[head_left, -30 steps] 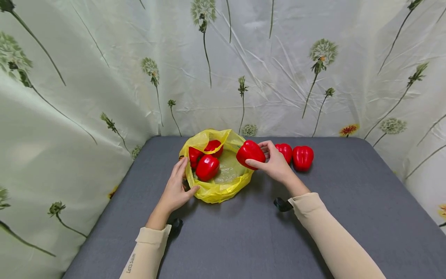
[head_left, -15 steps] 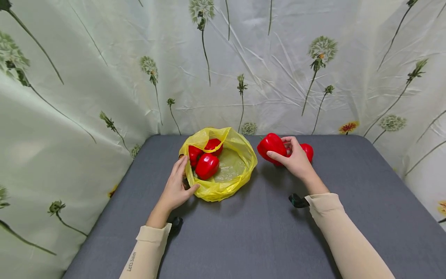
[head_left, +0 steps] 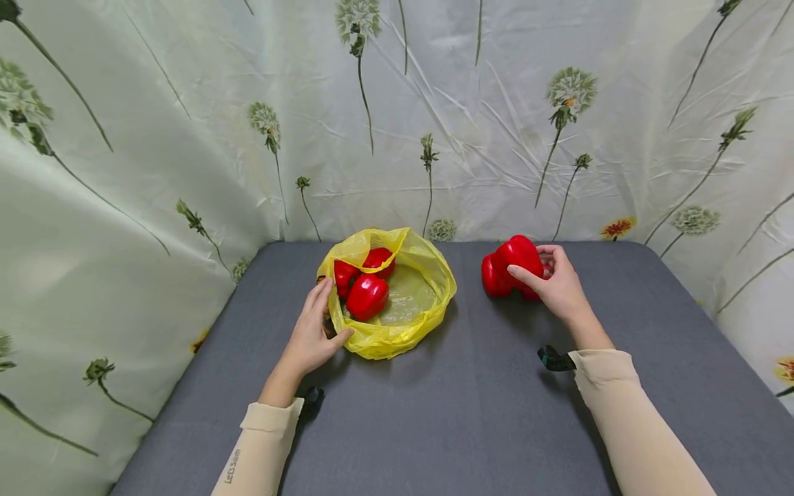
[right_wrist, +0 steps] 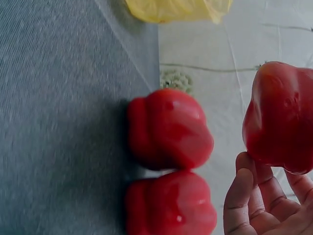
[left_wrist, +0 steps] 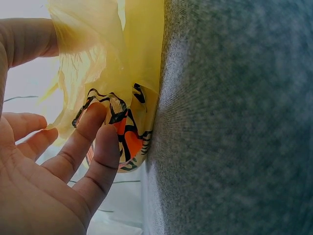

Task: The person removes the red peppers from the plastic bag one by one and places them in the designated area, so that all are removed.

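Observation:
In the head view, a red bell pepper (head_left: pixel 521 253) is held up between the thumb and fingers of my right hand (head_left: pixel 564 289). Two more bell peppers stand side by side on the table just beneath it; the left one (head_left: pixel 494 277) shows more, while the other is mostly covered. The right wrist view has this pair, a nearer pepper (right_wrist: pixel 171 203) and a farther one (right_wrist: pixel 171 129), apart from the held one. My left hand (head_left: pixel 313 337) rests its spread fingers and thumb against the left side of a yellow plastic bag (head_left: pixel 397 337). Inside are three red peppers (head_left: pixel 367 297).
A dark grey cloth covers the table (head_left: pixel 422 427). Behind and to the left hangs a pale curtain (head_left: pixel 484 138) with dandelion prints. Dark wrist devices stick out by both cuffs, the right device (head_left: pixel 555 358) low over the cloth.
My right hand has carried its pepper rightward, away from the bag's opening to above the two standing peppers. The left hand and the bag have stayed put.

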